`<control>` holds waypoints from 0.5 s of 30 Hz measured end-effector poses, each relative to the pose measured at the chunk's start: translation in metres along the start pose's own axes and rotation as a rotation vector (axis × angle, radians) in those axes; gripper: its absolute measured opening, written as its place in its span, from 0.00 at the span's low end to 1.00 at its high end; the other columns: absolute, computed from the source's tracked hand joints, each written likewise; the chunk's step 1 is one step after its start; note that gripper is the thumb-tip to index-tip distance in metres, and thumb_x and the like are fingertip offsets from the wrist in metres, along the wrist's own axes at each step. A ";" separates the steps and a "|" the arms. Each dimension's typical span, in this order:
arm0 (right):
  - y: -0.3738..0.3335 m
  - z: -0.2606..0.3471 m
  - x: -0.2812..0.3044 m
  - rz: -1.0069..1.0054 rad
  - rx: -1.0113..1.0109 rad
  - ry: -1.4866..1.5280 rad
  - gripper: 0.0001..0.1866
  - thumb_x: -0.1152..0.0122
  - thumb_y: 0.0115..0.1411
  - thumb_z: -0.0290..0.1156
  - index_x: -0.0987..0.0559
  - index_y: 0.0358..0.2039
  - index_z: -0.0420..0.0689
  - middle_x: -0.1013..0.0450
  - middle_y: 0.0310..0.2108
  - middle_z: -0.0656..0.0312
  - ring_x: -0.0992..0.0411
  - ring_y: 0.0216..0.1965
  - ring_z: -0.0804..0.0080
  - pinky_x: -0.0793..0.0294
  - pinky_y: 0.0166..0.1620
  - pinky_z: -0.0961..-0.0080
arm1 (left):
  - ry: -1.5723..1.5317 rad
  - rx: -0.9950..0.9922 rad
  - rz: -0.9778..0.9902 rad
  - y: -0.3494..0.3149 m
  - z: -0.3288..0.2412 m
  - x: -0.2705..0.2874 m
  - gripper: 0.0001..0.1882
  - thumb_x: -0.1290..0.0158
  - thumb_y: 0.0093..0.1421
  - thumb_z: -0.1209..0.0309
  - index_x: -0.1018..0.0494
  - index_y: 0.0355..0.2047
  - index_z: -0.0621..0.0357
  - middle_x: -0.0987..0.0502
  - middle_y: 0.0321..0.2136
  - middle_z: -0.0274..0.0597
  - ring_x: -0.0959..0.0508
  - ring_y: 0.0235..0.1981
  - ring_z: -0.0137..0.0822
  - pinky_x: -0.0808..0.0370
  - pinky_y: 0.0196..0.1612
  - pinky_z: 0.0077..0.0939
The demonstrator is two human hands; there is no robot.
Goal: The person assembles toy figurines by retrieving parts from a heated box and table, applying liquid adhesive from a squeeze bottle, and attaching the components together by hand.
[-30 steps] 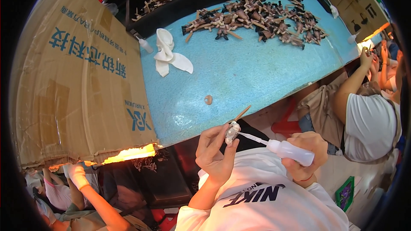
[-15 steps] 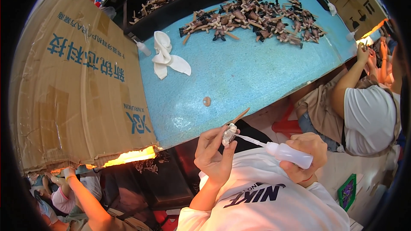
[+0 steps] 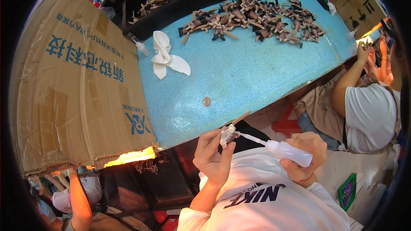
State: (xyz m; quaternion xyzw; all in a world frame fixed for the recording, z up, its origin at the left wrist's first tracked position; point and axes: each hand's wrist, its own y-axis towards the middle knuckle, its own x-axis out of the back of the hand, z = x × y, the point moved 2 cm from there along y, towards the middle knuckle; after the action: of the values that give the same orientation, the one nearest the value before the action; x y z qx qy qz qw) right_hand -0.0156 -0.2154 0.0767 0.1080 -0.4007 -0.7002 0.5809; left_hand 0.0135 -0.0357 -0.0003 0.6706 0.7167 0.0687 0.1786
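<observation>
Between the thumb and fingers of my left hand (image 3: pixel 212 156) is a small pale figurine part (image 3: pixel 228 136), brownish-grey on one side. A thin wooden stick (image 3: pixel 241 117) juts from behind it, up and to the right. My right hand (image 3: pixel 309 154) is wrapped round a translucent white squeeze bottle (image 3: pixel 291 153), tilted so that its long thin nozzle (image 3: pixel 251 138) points left. The nozzle's tip is at the part's right side; whether it touches, I cannot tell. Both hands are just off the near edge of the blue table (image 3: pixel 239 77).
Many small brown figurines on sticks (image 3: pixel 252 17) lie heaped at the table's far side, before a black tray (image 3: pixel 171 6) holding more. A white cloth (image 3: pixel 165 55), a second bottle (image 3: pixel 142 48) and a small round piece (image 3: pixel 206 101) rest nearer. A cardboard panel (image 3: pixel 81 90) borders the left; a co-worker (image 3: pixel 368 111) sits right.
My left fingers have turned the figurine part slightly, so its brownish-grey side shows more toward the nozzle. The stick has tipped lower. My right hand and bottle have barely moved.
</observation>
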 end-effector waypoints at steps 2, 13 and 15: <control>-0.001 0.001 0.001 0.007 -0.006 0.003 0.17 0.32 0.42 0.27 0.28 0.30 0.33 0.33 0.12 0.59 0.35 0.10 0.70 0.40 0.14 0.80 | 0.000 -0.002 0.003 0.000 0.000 0.000 0.11 0.46 0.53 0.78 0.27 0.37 0.70 0.31 0.38 0.47 0.25 0.38 0.40 0.20 0.39 0.40; 0.000 0.002 -0.002 0.001 0.008 0.094 0.18 0.31 0.40 0.28 0.28 0.30 0.34 0.35 0.11 0.60 0.37 0.09 0.70 0.41 0.13 0.79 | -0.095 0.031 -0.005 0.004 -0.005 -0.005 0.09 0.48 0.53 0.80 0.27 0.35 0.71 0.31 0.36 0.49 0.24 0.36 0.41 0.20 0.37 0.39; -0.003 0.000 -0.004 0.015 -0.009 0.129 0.18 0.31 0.40 0.27 0.28 0.30 0.34 0.35 0.11 0.60 0.37 0.09 0.70 0.41 0.13 0.80 | -0.087 0.032 0.000 0.004 -0.004 -0.005 0.09 0.48 0.53 0.81 0.27 0.36 0.71 0.31 0.36 0.49 0.24 0.36 0.41 0.20 0.37 0.39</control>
State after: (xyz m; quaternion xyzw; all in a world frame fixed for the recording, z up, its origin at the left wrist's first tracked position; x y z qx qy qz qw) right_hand -0.0166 -0.2118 0.0739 0.1472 -0.3599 -0.6894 0.6112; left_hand 0.0157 -0.0393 0.0052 0.6757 0.7093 0.0278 0.1986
